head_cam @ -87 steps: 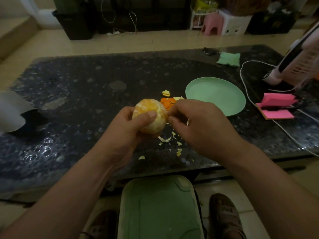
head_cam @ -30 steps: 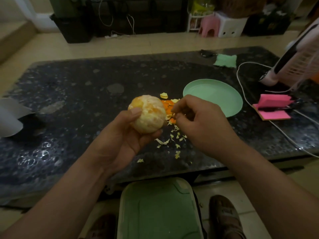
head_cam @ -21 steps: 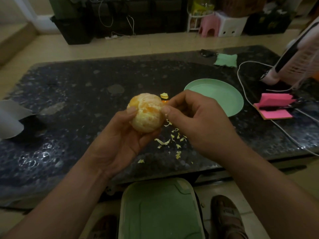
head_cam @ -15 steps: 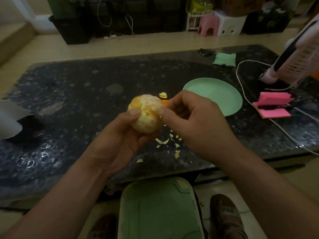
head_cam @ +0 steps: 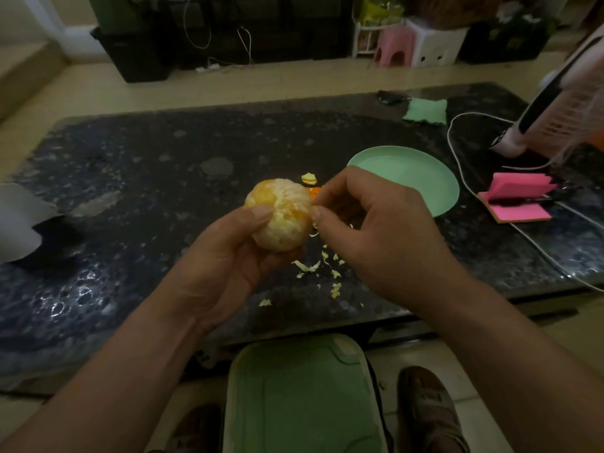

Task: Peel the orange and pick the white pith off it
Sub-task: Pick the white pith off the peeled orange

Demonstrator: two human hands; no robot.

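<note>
If the right hand (head_cam: 376, 230), its thumb and finger pinched on the white pith (head_cam: 284, 235), pulls too hard, the soft orange (head_cam: 281, 214), held above the table (head_cam: 130, 191) by the curled fingers of the left hand (head_cam: 225, 259), could tear open and drip juice.

Your head view is dim and yellow-tinted, and the dark table (head_cam: 147, 178) swallows most of the light — only small glints show on its glossy top at your near left, while the furniture (head_cam: 261, 31) at the far wall sits in deep shadow. The orange (head_cam: 279, 214) reads fairly sharp at the centre, yet the wide lens bows the table's edges, and the pale fan (head_cam: 565, 109) at your far right is smeared and soft.
</note>
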